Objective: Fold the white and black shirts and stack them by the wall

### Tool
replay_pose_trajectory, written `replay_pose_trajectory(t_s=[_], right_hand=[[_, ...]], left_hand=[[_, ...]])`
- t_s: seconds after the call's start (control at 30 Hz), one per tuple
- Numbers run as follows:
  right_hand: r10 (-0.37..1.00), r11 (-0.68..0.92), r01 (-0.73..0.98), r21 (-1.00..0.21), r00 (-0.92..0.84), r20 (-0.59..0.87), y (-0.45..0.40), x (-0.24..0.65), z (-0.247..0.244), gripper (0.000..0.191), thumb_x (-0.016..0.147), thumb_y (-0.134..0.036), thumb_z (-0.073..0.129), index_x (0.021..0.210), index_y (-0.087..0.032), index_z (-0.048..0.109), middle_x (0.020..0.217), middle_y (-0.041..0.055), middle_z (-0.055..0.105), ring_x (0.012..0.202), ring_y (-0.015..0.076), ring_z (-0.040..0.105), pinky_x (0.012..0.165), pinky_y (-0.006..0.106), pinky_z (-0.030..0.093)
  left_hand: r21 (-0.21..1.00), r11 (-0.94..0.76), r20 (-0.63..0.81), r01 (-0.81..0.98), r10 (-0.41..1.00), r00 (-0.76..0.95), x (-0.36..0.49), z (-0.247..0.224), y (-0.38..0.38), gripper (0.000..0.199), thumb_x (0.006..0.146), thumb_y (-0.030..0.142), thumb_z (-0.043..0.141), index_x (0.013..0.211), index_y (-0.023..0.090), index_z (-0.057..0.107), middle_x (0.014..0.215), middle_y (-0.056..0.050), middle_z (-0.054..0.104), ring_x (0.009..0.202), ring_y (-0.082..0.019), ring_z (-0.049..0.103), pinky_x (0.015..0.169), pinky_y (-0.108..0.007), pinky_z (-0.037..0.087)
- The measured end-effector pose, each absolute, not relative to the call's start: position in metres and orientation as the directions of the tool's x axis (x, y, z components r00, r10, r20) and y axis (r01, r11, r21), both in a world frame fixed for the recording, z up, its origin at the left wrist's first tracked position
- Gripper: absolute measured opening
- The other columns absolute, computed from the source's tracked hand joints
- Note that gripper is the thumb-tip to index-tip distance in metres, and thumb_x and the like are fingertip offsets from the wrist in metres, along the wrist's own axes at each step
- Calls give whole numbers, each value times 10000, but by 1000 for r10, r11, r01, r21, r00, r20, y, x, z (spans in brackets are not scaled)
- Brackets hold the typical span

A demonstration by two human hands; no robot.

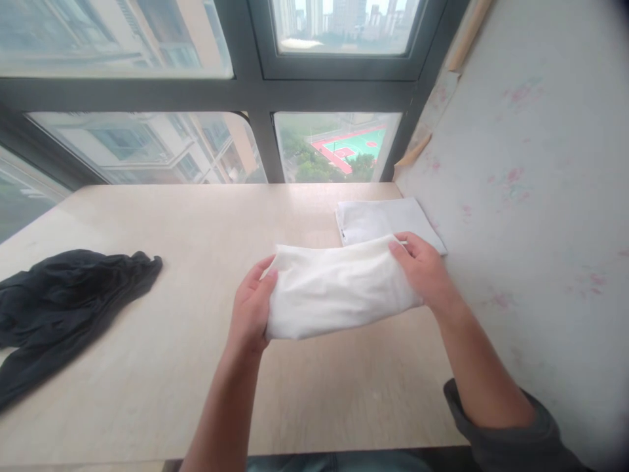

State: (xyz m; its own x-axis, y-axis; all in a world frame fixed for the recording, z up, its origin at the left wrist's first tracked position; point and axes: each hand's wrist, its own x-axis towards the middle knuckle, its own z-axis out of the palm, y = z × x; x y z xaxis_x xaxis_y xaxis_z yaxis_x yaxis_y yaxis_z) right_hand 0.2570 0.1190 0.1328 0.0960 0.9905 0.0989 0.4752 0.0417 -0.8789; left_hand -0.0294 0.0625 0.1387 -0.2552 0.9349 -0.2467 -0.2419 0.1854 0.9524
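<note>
A folded white cloth (pixel 344 285) is stretched between my two hands above the pale tabletop. My left hand (pixel 253 301) grips its left end, thumb on the near face and fingers behind. At the upper right corner my right hand (pixel 422 265) pinches the fabric between thumb and fingers. Just beyond the cloth lies a flat white folded piece (pixel 383 219), partly covered from view by the held cloth and my right hand.
A crumpled black garment (pixel 63 295) lies at the left of the pale surface (pixel 196 380). Dark-framed windows (pixel 270 95) rise along the back edge. On the right stands a wall with flowered paper (pixel 531 196), peeling near the window.
</note>
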Motion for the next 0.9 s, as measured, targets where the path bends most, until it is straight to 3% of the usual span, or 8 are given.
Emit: replay_pose_trajectory(t_s=[0.13, 0.23, 0.3, 0.37, 0.47, 0.57, 0.7, 0.9], right_hand=[[952, 119, 490, -863, 191, 240, 168, 299, 177, 319, 893, -467, 564, 1018, -188, 652, 760, 20, 673, 606, 140, 575, 544, 244, 426], [933, 107, 583, -805, 220, 284, 206, 330, 200, 336, 935, -423, 506, 1087, -154, 638, 874, 64, 693, 656, 127, 588, 604, 258, 437], [920, 49, 694, -719, 249, 302, 227, 349, 199, 339, 950, -388, 482, 1108, -131, 637, 943, 98, 700, 733, 144, 611, 669, 278, 449], [914, -71, 809, -583, 287, 286, 243, 362, 184, 306, 943, -330, 503, 1112, -118, 645, 996, 125, 706, 833, 184, 633, 745, 301, 457], [950, -245, 912, -330, 294, 106, 251, 370, 144, 312, 909, -272, 555, 1160, -105, 639, 1063, 170, 703, 968, 256, 645, 821, 330, 451], [963, -269, 952, -145, 265, -42, 242, 367, 109, 396, 914, -299, 549, 1250, -94, 588, 1095, 210, 689, 1009, 296, 646, 833, 347, 450], [966, -246, 966, -83, 251, 64, 220, 359, 85, 430, 939, -269, 466, 1321, -82, 528, 1091, 215, 672, 1045, 310, 618, 886, 379, 447], [925, 4, 994, -111, 38, 377, 180, 352, 61, 533, 818, -41, 411, 1332, -76, 543, 1396, 206, 506, 1307, 311, 435, 1090, 454, 367]], left_hand=[[983, -24, -12, -180, 981, -195, 11, 159, 133, 443, 813, 410, 661, 1173, 153, 644, 901, -59, 718, 726, -151, 651, 593, -210, 480], [981, -161, 139, -109, 973, -186, 42, 159, 184, 433, 882, 411, 564, 1250, 185, 593, 1012, -59, 707, 807, -150, 655, 655, -213, 490], [995, -100, 98, -6, 982, -160, 62, 145, 208, 436, 919, 400, 489, 1306, 207, 542, 1105, -63, 690, 890, -154, 654, 726, -227, 502], [993, 47, -34, 110, 992, -123, 79, 122, 222, 441, 906, 365, 489, 1297, 166, 538, 1134, -102, 679, 916, -172, 653, 754, -251, 509], [952, 216, -207, 215, 976, -61, 93, 85, 225, 512, 816, 324, 595, 1267, 86, 545, 1058, -167, 687, 815, -208, 659, 682, -292, 515], [917, 270, -277, 295, 961, -19, 92, 63, 220, 639, 783, 332, 632, 1358, 104, 469, 982, -141, 698, 741, -201, 656, 651, -293, 506], [901, 248, -282, 357, 958, 46, 84, 62, 215, 714, 777, 343, 650, 1419, 143, 410, 837, -59, 687, 657, -181, 648, 663, -288, 499], [925, 217, -248, 312, 967, 62, 88, 69, 210, 666, 796, 333, 630, 1406, 158, 429, 820, -36, 666, 629, -156, 635, 617, -260, 483]])
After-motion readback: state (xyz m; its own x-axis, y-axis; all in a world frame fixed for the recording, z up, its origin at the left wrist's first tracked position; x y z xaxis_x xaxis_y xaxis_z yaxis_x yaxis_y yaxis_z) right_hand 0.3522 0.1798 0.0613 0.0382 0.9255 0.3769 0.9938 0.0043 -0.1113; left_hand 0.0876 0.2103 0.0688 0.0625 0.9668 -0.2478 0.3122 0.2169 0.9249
